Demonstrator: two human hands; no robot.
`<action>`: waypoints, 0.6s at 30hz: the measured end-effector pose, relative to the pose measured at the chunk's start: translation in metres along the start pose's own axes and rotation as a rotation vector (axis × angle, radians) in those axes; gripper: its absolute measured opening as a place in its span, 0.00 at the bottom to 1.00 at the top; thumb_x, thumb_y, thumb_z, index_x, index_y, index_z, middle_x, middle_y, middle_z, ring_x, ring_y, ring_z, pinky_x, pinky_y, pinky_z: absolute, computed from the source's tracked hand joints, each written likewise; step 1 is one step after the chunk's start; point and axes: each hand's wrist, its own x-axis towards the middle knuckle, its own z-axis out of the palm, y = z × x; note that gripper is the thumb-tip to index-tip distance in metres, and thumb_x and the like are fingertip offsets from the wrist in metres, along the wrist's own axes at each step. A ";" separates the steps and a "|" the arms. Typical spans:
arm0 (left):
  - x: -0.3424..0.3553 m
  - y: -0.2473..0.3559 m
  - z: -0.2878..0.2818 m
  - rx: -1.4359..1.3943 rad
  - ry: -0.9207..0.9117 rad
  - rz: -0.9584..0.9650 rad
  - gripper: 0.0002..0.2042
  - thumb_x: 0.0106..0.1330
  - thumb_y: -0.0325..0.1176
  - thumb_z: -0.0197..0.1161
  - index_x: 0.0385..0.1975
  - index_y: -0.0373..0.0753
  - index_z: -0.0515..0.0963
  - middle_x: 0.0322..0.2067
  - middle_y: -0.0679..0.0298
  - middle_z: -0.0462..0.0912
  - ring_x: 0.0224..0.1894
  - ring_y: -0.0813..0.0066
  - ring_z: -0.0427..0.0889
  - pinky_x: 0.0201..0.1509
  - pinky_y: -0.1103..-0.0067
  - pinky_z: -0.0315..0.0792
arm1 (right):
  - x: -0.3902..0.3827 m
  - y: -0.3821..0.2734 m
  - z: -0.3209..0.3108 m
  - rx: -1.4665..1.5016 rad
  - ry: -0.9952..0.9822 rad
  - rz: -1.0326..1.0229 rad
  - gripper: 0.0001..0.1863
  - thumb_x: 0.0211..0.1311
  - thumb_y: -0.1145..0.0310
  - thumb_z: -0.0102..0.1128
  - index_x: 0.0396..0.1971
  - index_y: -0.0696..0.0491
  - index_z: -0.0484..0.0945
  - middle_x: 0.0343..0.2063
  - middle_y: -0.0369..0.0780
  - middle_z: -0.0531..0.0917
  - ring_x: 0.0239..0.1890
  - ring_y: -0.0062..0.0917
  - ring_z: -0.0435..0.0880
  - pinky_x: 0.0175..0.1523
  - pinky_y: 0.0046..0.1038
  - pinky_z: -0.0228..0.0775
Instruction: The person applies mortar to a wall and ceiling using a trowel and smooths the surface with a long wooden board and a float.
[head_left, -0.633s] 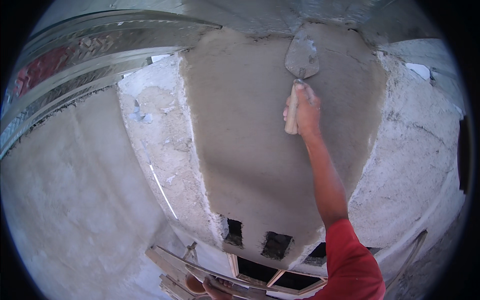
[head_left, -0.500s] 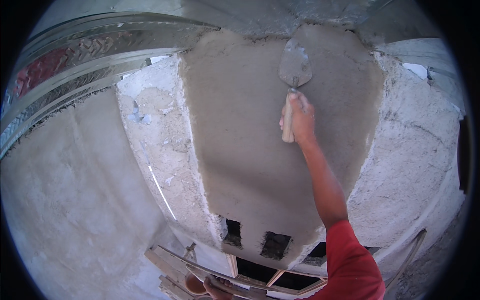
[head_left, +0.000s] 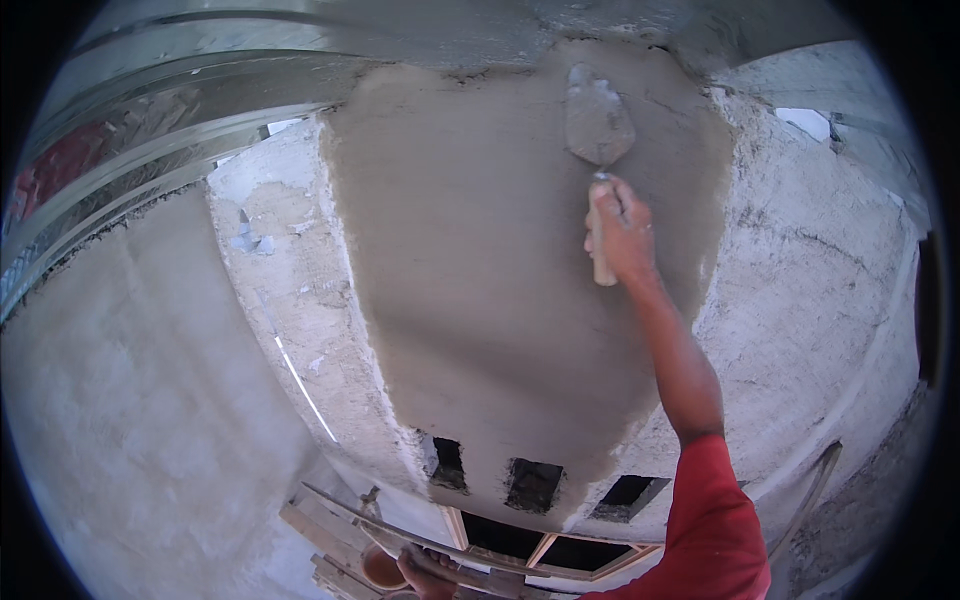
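My right hand (head_left: 625, 232) is closed round the wooden handle of a trowel (head_left: 600, 122). The trowel's mortar-smeared metal blade points upward and lies against, or very close to, the wet grey plaster (head_left: 480, 240) near the top of the wall. Low in the picture, my left hand (head_left: 428, 572) is partly hidden; its fingers appear closed on the edge of a long thin board (head_left: 385, 525), seen nearly edge-on.
Rough pale wall strips (head_left: 290, 250) flank the plaster. Dark square holes (head_left: 535, 485) sit below it, above a wood-framed opening (head_left: 545, 550). Metal channels (head_left: 150, 130) run along the upper left. A round brown container (head_left: 383, 567) and planks (head_left: 320, 535) are below.
My right hand and the trowel have shifted right across the plaster. The wall has slid left in view. My left hand stays low by the board.
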 end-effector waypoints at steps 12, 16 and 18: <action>-0.006 -0.021 0.093 0.172 -0.131 0.062 0.20 0.65 0.54 0.53 0.41 0.43 0.69 0.23 0.65 0.71 0.20 0.69 0.72 0.21 0.73 0.70 | -0.034 0.006 -0.143 -0.027 0.221 0.091 0.23 0.70 0.55 0.48 0.55 0.56 0.72 0.19 0.37 0.75 0.15 0.20 0.74 0.19 0.22 0.66; -0.026 -0.023 0.200 0.473 -0.317 0.349 0.17 0.67 0.43 0.55 0.46 0.36 0.69 0.25 0.61 0.73 0.21 0.73 0.74 0.20 0.78 0.71 | -0.079 0.039 -0.188 -0.103 0.346 -0.051 0.28 0.68 0.50 0.48 0.56 0.59 0.69 0.19 0.37 0.73 0.16 0.19 0.74 0.20 0.22 0.66; -0.019 -0.026 0.247 0.693 -0.392 0.519 0.16 0.67 0.35 0.55 0.49 0.33 0.68 0.26 0.64 0.75 0.20 0.77 0.75 0.22 0.83 0.69 | -0.103 0.044 -0.197 -0.086 0.316 -0.081 0.29 0.69 0.50 0.47 0.56 0.60 0.69 0.19 0.38 0.73 0.17 0.19 0.73 0.20 0.22 0.66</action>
